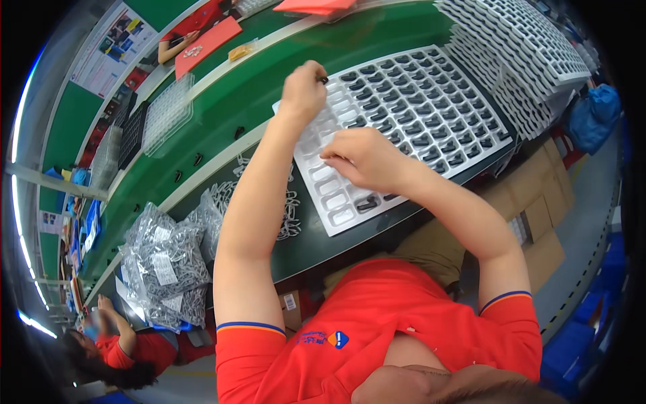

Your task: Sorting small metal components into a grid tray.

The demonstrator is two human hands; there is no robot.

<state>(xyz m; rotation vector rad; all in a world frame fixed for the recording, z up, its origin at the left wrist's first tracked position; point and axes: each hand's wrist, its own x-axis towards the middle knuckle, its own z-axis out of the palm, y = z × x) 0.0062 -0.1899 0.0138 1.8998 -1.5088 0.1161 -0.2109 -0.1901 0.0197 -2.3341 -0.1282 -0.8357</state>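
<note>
From the head camera, the person's left hand [304, 93] is stretched to the far left part of a white tray [328, 224], its fingers clamped on a small dark piece [324, 80]. That piece sticks out at the fingertips on the hand's right side, above the tray's far rim; too little of it shows for me to tell how its long axis runs. The right hand [367, 158] is over the middle of the same tray, thumb and forefinger drawn close together, and I can't tell from here whether anything is pinched between them.

What matters most, I'd judge, is how the bare pockets [330, 187] lie: a band down the tray's left side, running from under the left hand toward the near edge. The left hand is nearer its far end, the right hand nearer its middle. Right of that band, black parts [420, 141] fill the pockets row on row, their long axes mostly lying crosswise.

A few more black pieces [198, 159] sit well apart on the green belt [222, 146], beyond the left forearm. Loose metal clips [290, 215] lie on the counter [309, 252] just left of the tray.
</note>
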